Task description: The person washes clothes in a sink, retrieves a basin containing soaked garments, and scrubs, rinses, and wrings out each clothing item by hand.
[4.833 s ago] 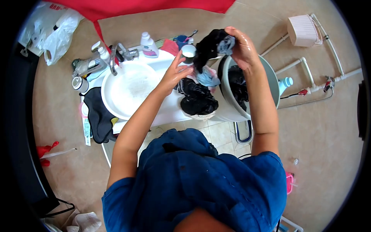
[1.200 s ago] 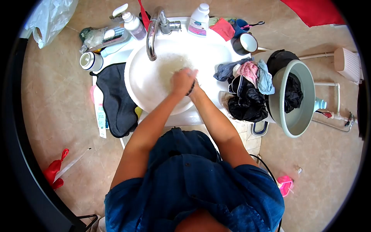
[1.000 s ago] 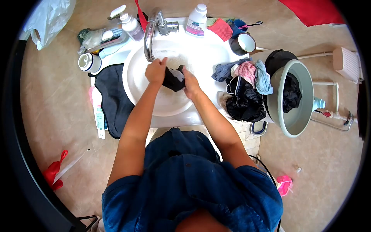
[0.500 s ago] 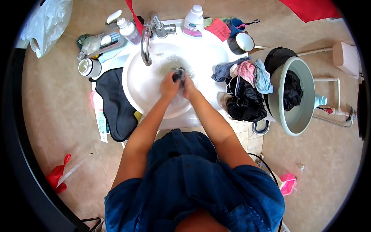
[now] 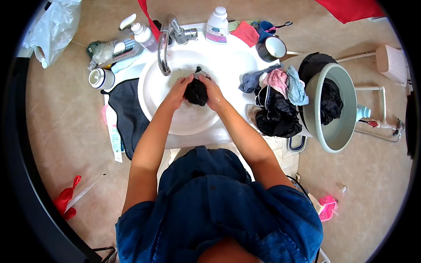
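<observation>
A wet, bunched black cloth (image 5: 196, 93) is gripped from both sides over the white washbasin (image 5: 151, 103). My left hand (image 5: 179, 91) is closed on its left side, and my right hand (image 5: 213, 93) is closed on its right side, with the thumbs near the top. Exactly what kind of garment the cloth is does not show. Whitish suds and shallow water lie in the basin around it. Above and left of my hands curves the chrome faucet (image 5: 163, 52); no stream from its spout can be made out.
Right of the basin lies a pile of clothes (image 5: 280, 103), beside a grey-green tub (image 5: 312, 109) holding dark cloth. Behind the basin stand a white detergent bottle (image 5: 217, 27), a pump bottle (image 5: 144, 36) and a mug (image 5: 272, 49). A black mat (image 5: 127, 114) drapes over the left edge.
My hands have moved apart. The black cloth, earlier squeezed small between them, now hangs wider and lower. The camera view has shifted slightly.
</observation>
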`<state>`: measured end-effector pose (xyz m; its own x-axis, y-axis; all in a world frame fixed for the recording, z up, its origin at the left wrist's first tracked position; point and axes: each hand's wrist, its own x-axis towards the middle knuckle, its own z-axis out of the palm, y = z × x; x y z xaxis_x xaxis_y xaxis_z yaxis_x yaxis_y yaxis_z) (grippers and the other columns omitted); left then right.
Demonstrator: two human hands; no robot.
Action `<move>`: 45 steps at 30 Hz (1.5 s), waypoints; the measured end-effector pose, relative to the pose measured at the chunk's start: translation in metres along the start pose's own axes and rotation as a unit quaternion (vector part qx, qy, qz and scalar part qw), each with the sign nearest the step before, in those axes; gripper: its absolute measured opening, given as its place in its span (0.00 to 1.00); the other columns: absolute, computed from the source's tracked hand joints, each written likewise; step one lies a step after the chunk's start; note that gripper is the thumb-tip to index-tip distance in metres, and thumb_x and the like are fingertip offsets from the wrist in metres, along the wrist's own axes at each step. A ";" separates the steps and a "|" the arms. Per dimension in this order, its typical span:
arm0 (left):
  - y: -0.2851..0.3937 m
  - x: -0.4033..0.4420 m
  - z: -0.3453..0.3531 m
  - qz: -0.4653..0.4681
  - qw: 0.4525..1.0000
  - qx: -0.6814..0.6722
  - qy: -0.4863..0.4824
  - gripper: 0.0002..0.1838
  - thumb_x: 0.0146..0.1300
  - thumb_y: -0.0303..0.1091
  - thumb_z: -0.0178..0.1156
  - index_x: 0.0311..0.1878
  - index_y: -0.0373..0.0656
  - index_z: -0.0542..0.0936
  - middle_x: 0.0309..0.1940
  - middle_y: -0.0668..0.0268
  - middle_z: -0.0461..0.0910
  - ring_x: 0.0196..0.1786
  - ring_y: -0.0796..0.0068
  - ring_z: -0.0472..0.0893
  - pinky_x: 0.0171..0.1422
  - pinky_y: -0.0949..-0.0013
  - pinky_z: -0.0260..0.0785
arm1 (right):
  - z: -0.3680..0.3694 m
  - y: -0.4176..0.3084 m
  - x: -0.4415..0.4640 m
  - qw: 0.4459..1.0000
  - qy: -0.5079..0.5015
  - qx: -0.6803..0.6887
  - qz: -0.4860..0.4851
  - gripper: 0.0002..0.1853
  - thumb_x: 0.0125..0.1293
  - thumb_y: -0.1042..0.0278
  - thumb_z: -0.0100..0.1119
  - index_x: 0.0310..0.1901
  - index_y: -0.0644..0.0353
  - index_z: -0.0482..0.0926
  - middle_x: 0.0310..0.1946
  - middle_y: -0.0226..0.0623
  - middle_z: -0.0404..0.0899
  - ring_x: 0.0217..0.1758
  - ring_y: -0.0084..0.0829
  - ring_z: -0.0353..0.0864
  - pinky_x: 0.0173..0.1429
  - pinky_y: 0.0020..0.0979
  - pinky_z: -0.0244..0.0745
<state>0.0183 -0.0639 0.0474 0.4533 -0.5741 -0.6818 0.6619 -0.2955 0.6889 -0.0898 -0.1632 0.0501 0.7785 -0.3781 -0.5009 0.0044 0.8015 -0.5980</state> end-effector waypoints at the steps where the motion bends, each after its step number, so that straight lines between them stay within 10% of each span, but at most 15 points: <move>1: 0.005 0.002 -0.008 0.044 0.998 0.036 0.002 0.19 0.58 0.49 0.67 0.41 0.43 0.79 0.30 0.72 0.78 0.37 0.78 0.77 0.37 0.71 0.68 | -0.005 -0.004 0.001 1.000 -0.005 -0.005 -0.006 0.16 0.67 0.61 0.54 0.55 0.54 0.70 0.38 0.32 0.77 0.40 0.25 0.79 0.42 0.28 0.78; 8: 0.017 0.022 -0.066 0.220 0.896 0.338 0.187 0.21 0.46 0.25 0.68 0.47 0.41 0.79 0.37 0.58 0.80 0.39 0.66 0.80 0.45 0.67 0.71 | -0.054 -0.003 0.008 0.986 0.114 -0.121 -0.022 0.19 0.61 0.76 0.52 0.56 0.57 0.71 0.41 0.35 0.78 0.42 0.30 0.81 0.41 0.30 0.80; 11: 0.003 0.026 -0.066 0.255 0.788 0.502 0.249 0.31 0.43 0.31 0.72 0.56 0.43 0.78 0.50 0.50 0.77 0.49 0.59 0.79 0.52 0.63 0.72 | -0.098 0.044 0.039 0.831 0.100 -0.546 -0.039 0.17 0.58 0.74 0.59 0.50 0.59 0.73 0.55 0.46 0.71 0.53 0.43 0.76 0.59 0.43 0.73; 13: -0.005 0.034 -0.061 0.149 0.833 0.479 0.233 0.50 0.40 0.44 0.75 0.70 0.45 0.65 0.61 0.46 0.68 0.63 0.52 0.70 0.65 0.59 0.65 | -0.061 0.036 0.012 0.782 0.163 -0.593 -0.105 0.23 0.58 0.72 0.62 0.56 0.59 0.71 0.63 0.53 0.62 0.62 0.53 0.69 0.66 0.45 0.66; 16: -0.029 0.054 -0.044 0.121 0.887 0.342 0.284 0.51 0.46 0.48 0.73 0.72 0.41 0.60 0.68 0.45 0.57 0.68 0.50 0.63 0.69 0.58 0.61 | -0.040 0.054 0.009 0.721 0.210 -0.580 -0.317 0.24 0.64 0.71 0.58 0.62 0.59 0.69 0.68 0.56 0.57 0.68 0.55 0.61 0.70 0.45 0.59; 18: -0.056 0.070 -0.033 0.162 0.911 0.281 0.255 0.40 0.54 0.44 0.68 0.68 0.42 0.65 0.69 0.42 0.54 0.69 0.43 0.59 0.71 0.54 0.56 | -0.041 0.067 0.018 0.773 0.180 -0.521 -0.314 0.23 0.67 0.69 0.55 0.63 0.60 0.68 0.68 0.56 0.57 0.69 0.54 0.61 0.70 0.45 0.59; 20: -0.062 0.071 -0.023 0.102 0.973 0.154 0.142 0.31 0.56 0.40 0.67 0.61 0.40 0.70 0.55 0.51 0.72 0.56 0.58 0.73 0.60 0.61 0.66 | -0.060 0.096 0.046 0.829 0.193 -0.447 -0.275 0.20 0.70 0.66 0.51 0.62 0.58 0.69 0.64 0.49 0.66 0.65 0.47 0.67 0.67 0.44 0.63; 22: -0.055 0.051 0.000 0.085 0.996 0.016 0.032 0.21 0.56 0.39 0.68 0.49 0.40 0.77 0.39 0.62 0.79 0.44 0.69 0.78 0.48 0.66 0.70 | -0.058 0.080 0.049 0.986 0.150 -0.031 -0.061 0.16 0.70 0.63 0.52 0.57 0.55 0.72 0.59 0.42 0.71 0.61 0.41 0.71 0.63 0.43 0.68; 23: -0.041 0.025 0.023 0.081 0.997 0.019 0.002 0.16 0.55 0.39 0.68 0.42 0.41 0.80 0.32 0.67 0.79 0.37 0.73 0.79 0.43 0.68 0.71 | -0.062 0.073 0.048 0.974 0.115 0.188 0.058 0.14 0.71 0.61 0.52 0.55 0.53 0.74 0.56 0.39 0.74 0.59 0.39 0.73 0.61 0.43 0.70; 25: -0.028 -0.006 0.054 0.051 0.990 0.119 -0.047 0.16 0.55 0.46 0.68 0.30 0.42 0.80 0.26 0.67 0.79 0.32 0.69 0.79 0.38 0.65 0.70 | -0.074 0.070 0.048 0.982 0.088 0.112 0.123 0.12 0.72 0.55 0.49 0.49 0.51 0.75 0.46 0.32 0.79 0.47 0.33 0.79 0.53 0.39 0.76; 28: -0.035 -0.028 0.082 0.259 0.869 0.420 -0.017 0.19 0.58 0.51 0.64 0.28 0.43 0.80 0.27 0.61 0.80 0.28 0.60 0.79 0.34 0.60 0.70 | -0.062 0.062 0.035 0.976 0.061 0.160 0.138 0.14 0.71 0.54 0.49 0.49 0.53 0.75 0.44 0.33 0.79 0.46 0.33 0.80 0.50 0.38 0.78; 32: -0.033 -0.003 0.067 0.389 0.717 0.551 0.177 0.22 0.62 0.52 0.60 0.23 0.42 0.78 0.23 0.55 0.79 0.26 0.49 0.78 0.33 0.52 0.70 | -0.037 0.059 0.028 0.984 0.081 0.126 0.092 0.15 0.71 0.53 0.49 0.50 0.55 0.74 0.41 0.35 0.80 0.44 0.31 0.81 0.46 0.37 0.80; 35: -0.003 0.031 0.019 0.327 0.702 0.561 0.291 0.24 0.65 0.56 0.55 0.24 0.46 0.78 0.24 0.56 0.82 0.28 0.50 0.82 0.32 0.51 0.73 | -0.008 0.039 0.015 0.991 0.107 0.014 0.085 0.19 0.70 0.50 0.51 0.48 0.58 0.77 0.40 0.35 0.80 0.35 0.31 0.80 0.36 0.30 0.77; 41: -0.007 0.060 -0.050 0.317 0.703 0.497 0.399 0.13 0.64 0.50 0.58 0.38 0.51 0.72 0.26 0.54 0.80 0.28 0.42 0.79 0.32 0.47 0.71 | -0.029 0.011 0.019 0.985 0.117 -0.093 -0.087 0.19 0.68 0.53 0.58 0.48 0.62 0.75 0.36 0.32 0.77 0.39 0.25 0.75 0.45 0.26 0.71; 45: -0.020 0.069 -0.061 0.225 0.754 0.500 0.362 0.31 0.58 0.55 0.63 0.53 0.37 0.74 0.38 0.47 0.78 0.43 0.44 0.80 0.48 0.51 0.72 | -0.055 0.027 0.022 0.953 0.178 -0.210 -0.130 0.19 0.61 0.69 0.65 0.52 0.63 0.71 0.40 0.33 0.76 0.42 0.26 0.74 0.48 0.27 0.71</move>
<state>0.0729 -0.0510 -0.0291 0.9443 -0.3277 -0.0311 -0.2725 -0.8312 0.4847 -0.1075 -0.1755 -0.0114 0.5234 -0.7308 -0.4382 -0.1415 0.4326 -0.8904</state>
